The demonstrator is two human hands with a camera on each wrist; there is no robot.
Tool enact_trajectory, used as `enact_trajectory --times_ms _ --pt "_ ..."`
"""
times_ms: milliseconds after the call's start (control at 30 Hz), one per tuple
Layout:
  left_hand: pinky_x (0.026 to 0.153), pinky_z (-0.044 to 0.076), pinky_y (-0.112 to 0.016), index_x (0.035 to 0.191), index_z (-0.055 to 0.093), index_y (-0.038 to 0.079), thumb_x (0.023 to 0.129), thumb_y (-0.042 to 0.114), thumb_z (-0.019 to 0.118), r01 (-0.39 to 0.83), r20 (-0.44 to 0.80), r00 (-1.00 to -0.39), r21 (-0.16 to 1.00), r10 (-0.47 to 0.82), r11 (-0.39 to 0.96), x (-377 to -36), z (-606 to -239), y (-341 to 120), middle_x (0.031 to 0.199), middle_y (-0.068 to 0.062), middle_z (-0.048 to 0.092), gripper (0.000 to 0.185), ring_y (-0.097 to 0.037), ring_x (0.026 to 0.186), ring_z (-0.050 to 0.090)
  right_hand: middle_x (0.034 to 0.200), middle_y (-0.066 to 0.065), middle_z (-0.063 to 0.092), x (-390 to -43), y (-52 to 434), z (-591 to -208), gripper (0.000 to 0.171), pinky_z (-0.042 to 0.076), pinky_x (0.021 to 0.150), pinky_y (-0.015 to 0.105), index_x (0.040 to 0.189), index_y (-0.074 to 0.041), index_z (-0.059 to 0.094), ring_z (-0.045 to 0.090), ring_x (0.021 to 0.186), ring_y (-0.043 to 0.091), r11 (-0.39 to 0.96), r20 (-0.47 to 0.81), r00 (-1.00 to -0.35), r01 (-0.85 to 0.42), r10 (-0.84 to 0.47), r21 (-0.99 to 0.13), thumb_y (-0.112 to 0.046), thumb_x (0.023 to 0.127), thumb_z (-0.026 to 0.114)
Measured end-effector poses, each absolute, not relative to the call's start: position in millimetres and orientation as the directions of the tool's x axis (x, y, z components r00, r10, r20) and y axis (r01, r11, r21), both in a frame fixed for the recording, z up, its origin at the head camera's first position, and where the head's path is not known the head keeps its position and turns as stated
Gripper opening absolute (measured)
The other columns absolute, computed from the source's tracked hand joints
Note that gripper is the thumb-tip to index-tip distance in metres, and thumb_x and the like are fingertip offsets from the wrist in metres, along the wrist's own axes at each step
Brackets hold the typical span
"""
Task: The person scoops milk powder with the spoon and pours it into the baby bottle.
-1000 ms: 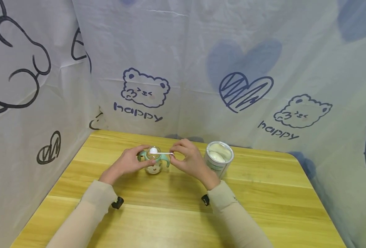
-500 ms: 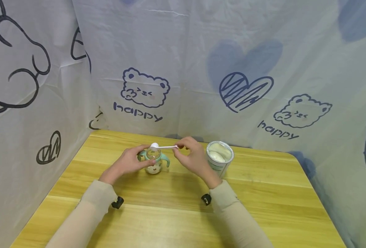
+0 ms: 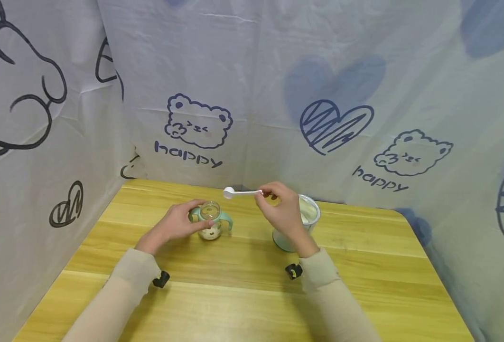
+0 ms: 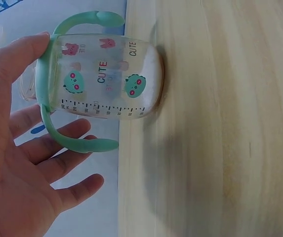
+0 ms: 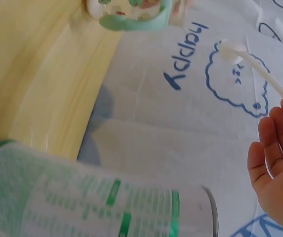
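Note:
A clear baby bottle (image 3: 210,232) with a green two-handled collar stands upright and uncapped on the table. My left hand (image 3: 177,222) grips it near the collar, thumb in front and other fingers behind. White powder (image 4: 152,81) lies at the bottle's bottom in the left wrist view. Between thumb and fingers, my right hand (image 3: 284,209) pinches the handle end of a white measuring scoop (image 3: 228,192). The scoop is in the air, to the right of the bottle mouth and above it. Behind my right wrist stands an open powder can (image 3: 281,240), partly hidden by the hand.
The wooden table (image 3: 218,304) ends at the back against a white printed cloth (image 3: 260,95), which also hangs at both sides. In the right wrist view the can's green and white label (image 5: 106,197) fills the lower left.
The scoop was over the bottle mouth; my right hand has lifted it and drawn it rightward, towards the can. My left hand and the bottle have stayed in place.

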State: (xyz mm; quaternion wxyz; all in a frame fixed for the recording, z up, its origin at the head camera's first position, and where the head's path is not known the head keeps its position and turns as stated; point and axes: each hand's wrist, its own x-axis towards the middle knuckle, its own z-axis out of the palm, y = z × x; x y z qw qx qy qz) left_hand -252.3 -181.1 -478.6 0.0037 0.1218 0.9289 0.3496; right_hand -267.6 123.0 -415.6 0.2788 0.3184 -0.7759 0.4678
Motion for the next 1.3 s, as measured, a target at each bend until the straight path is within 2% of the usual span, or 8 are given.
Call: enact_trajectory --times_ms 333,500,567,800,967,1100,1200,1300 --pt "0.115 0.044 -0.067 0.155 0.051 0.014 0.091 0.06 0.075 0.276 0.107 -0.957 0.63 0.271 0.726 -256.3 -471.0 -174.5 0.147 -0.022 0.062 0.083 -0.047 0.137 0.056 0.09 0.013 0.074 -263.8 154.7 -408.6 0.005 0.053 0.073 0.039 0.095 -0.002 0.079 0.065 0.085 0.029 0.389 0.685 -0.713 -0.68 -0.152 -0.621 -0.002 0.091 0.079" --pt "0.115 0.044 -0.066 0.157 0.05 0.015 0.092 0.059 0.075 0.308 0.131 -0.947 0.624 0.292 0.718 -258.4 -464.7 -167.1 0.15 -0.021 0.06 0.083 -0.046 0.138 0.056 0.091 0.022 0.072 -263.1 169.3 -407.0 0.005 0.052 0.074 0.044 0.094 0.006 0.076 0.062 0.086 0.037 0.413 0.683 -0.724 -0.655 -0.101 -0.633 0.006 0.089 0.075" --pt "0.112 0.047 -0.066 0.157 0.049 0.016 0.092 0.06 0.074 0.316 0.131 -0.944 0.629 0.304 0.71 -259.7 -461.8 -163.6 0.15 -0.021 0.059 0.083 -0.043 0.125 0.065 0.09 0.025 0.071 -263.6 176.2 -407.6 0.006 0.051 0.074 0.046 0.094 0.008 0.075 0.06 0.085 0.038 0.419 0.683 -0.726 -0.645 -0.077 -0.639 0.009 0.088 0.074" --pt "0.11 0.049 -0.063 0.158 0.048 0.017 0.092 0.06 0.074 0.361 0.148 -0.925 0.633 0.35 0.685 -264.4 -450.8 -149.3 0.151 -0.019 0.059 0.083 -0.036 0.117 0.069 0.087 0.015 0.072 -262.0 199.2 -408.4 0.005 0.052 0.074 0.037 0.094 0.002 0.078 0.058 0.082 0.019 0.46 0.685 -0.728 -0.622 -0.039 -0.634 0.004 0.089 0.076" --pt "0.091 0.058 -0.055 0.16 0.045 0.021 0.091 0.063 0.075 0.362 0.124 -0.916 0.665 0.381 0.654 -267.4 -442.0 -134.7 0.155 -0.018 0.054 0.086 -0.023 0.066 0.067 0.086 0.013 0.072 -260.3 214.5 -410.6 0.004 0.051 0.074 0.03 0.094 0.0 0.078 0.06 0.082 0.023 0.476 0.695 -0.718 -0.623 -0.032 -0.621 -0.001 0.09 0.076" --pt "0.101 0.056 -0.059 0.16 0.044 0.022 0.091 0.064 0.073 0.385 0.136 -0.905 0.662 0.403 0.643 -271.5 -436.2 -121.0 0.156 -0.016 0.054 0.086 -0.035 0.104 0.073 0.088 0.013 0.073 -258.3 225.8 -412.9 0.004 0.049 0.074 0.025 0.093 0.001 0.078 0.061 0.083 0.024 0.485 0.694 -0.72 -0.611 -0.011 -0.626 0.0 0.09 0.076" --pt "0.118 0.043 -0.062 0.16 0.045 0.021 0.091 0.064 0.073 0.412 0.157 -0.896 0.645 0.416 0.644 -275.8 -432.6 -111.1 0.157 -0.015 0.054 0.086 -0.039 0.142 0.054 0.089 0.014 0.074 -256.3 232.8 -413.8 0.004 0.049 0.074 0.025 0.093 0.0 0.078 0.06 0.083 0.019 0.499 0.687 -0.726 -0.594 0.004 -0.631 0.002 0.09 0.077" --pt "0.121 0.04 -0.062 0.159 0.046 0.021 0.09 0.064 0.074 0.415 0.157 -0.893 0.649 0.422 0.638 -279.4 -428.1 -101.1 0.158 -0.012 0.054 0.086 -0.037 0.147 0.05 0.088 0.014 0.073 -254.5 237.8 -415.4 0.005 0.049 0.072 0.028 0.092 0.001 0.078 0.059 0.083 0.018 0.511 0.686 -0.727 -0.582 0.022 -0.633 0.004 0.089 0.078"
